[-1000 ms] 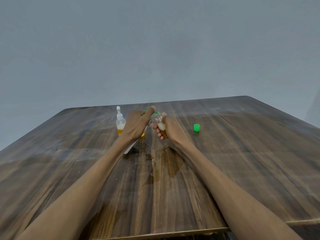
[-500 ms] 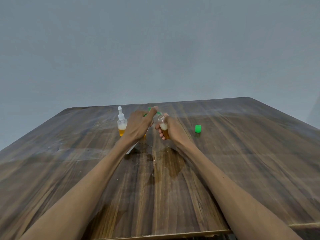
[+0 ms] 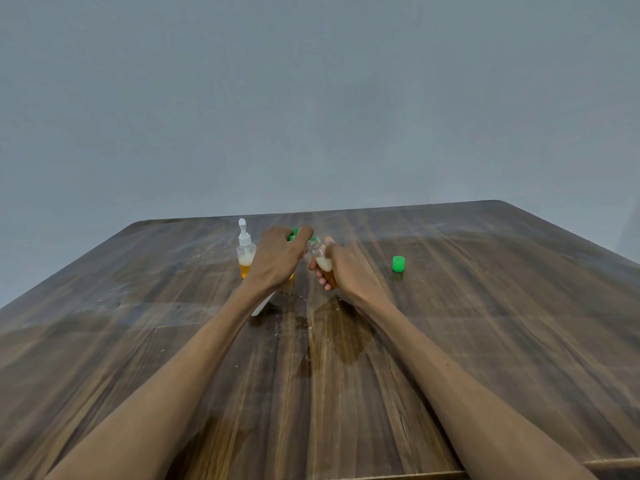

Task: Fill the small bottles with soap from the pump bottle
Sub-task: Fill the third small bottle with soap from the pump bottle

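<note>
Little changed since the earlier frame: both hands barely shifted at table centre, pump head still under the left hand. Left hand (image 3: 280, 256) curled over the green pump head (image 3: 294, 233) of the pump bottle (image 3: 291, 276), mostly hidden behind the knuckles, thumb toward the nozzle. Right hand (image 3: 343, 266) wrapped round a small bottle (image 3: 322, 263), held just beside the nozzle at 3 o'clock of the pump, mouth up, amber soap low and pale foam above. Second small bottle (image 3: 245, 260) with white dropper top standing at 9 o'clock of the left hand, partly filled. Loose green cap (image 3: 398, 263) at 3 o'clock of the right hand, well apart. Wet stain (image 3: 341, 337) spread on the wooden table (image 3: 519, 306) at 6 o'clock of the hands, small droplets near it. Likely risks: narrow mouth slipping off the nozzle mid-press and soap running onto the wood; foam rising over the rim before the liquid level is judged; soapy fingers losing the little bottle; elbow or forearm brushing the dropper bottle over. Whether nozzle and mouth actually touch cannot be told.
</note>
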